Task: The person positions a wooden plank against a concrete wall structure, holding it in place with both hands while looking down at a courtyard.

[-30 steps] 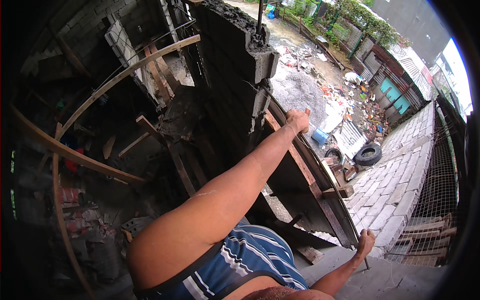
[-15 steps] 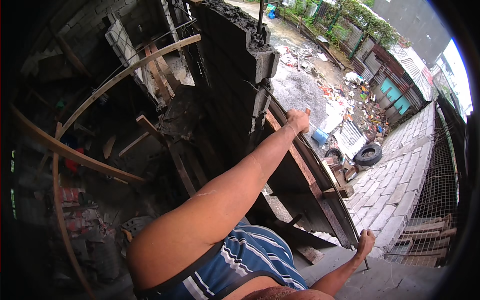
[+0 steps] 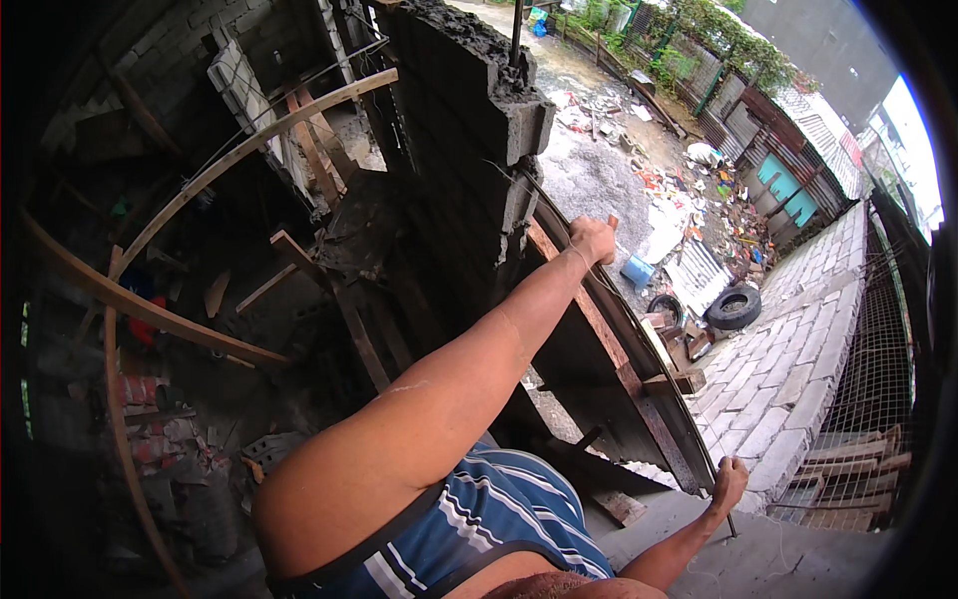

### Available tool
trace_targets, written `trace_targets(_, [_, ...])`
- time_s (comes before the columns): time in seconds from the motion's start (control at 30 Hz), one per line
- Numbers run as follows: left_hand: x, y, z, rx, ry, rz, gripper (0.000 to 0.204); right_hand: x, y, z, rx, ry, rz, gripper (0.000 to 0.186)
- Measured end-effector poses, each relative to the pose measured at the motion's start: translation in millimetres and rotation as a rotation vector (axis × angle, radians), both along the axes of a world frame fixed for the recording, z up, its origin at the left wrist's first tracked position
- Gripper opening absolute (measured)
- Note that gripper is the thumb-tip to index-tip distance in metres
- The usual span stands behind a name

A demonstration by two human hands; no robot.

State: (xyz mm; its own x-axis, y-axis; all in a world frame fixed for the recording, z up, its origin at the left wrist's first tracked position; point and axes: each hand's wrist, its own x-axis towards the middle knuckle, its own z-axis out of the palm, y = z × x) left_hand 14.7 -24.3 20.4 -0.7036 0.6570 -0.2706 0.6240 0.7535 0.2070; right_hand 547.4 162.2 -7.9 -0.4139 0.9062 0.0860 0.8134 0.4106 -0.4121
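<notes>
My left hand point(image 3: 594, 241) is stretched out over the top of an upright board panel with a wooden batten point(image 3: 609, 329). Its fingers are closed, and a short brown wooden piece point(image 3: 613, 222) sticks up out of the fist. A thin strand crosses at the wrist. Lower and to the right, my right hand point(image 3: 731, 482) is closed beside the bottom end of a thin dark steel bar point(image 3: 731, 524) that slants along the panel's edge. What its fingers hold is too small to make out.
A rough block wall point(image 3: 524, 130) rises beyond my left forearm. Curved-looking timbers point(image 3: 170, 324) cross the dark interior at left. Outside lie a gravel heap point(image 3: 594, 180), a blue container point(image 3: 638, 271), tyres point(image 3: 733, 307) and scattered rubbish. A whitish block wall point(image 3: 783, 379) and wire mesh point(image 3: 858, 399) stand right.
</notes>
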Motion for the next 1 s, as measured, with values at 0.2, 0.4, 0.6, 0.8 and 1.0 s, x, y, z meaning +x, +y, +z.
trace_targets(0.2, [1,1,-1,0.026,0.032,0.014,0.033,-2,-3,4,-0.060,0.035,-0.013,0.031])
trace_targets(0.4, [0,-1,1,0.027,0.019,0.005,0.033,-3,-5,6,-0.034,0.020,-0.003,0.031])
trace_targets(0.6, [2,-1,-1,0.052,0.036,0.004,0.033,-2,-2,3,-0.050,0.035,-0.021,0.030])
trace_targets(0.8, [0,0,-5,0.052,0.055,-0.016,0.033,0,0,-1,-0.035,0.039,-0.011,0.030])
trace_targets(1.0, [-3,3,-9,0.032,0.051,-0.018,0.032,1,1,-2,-0.038,0.045,-0.008,0.030])
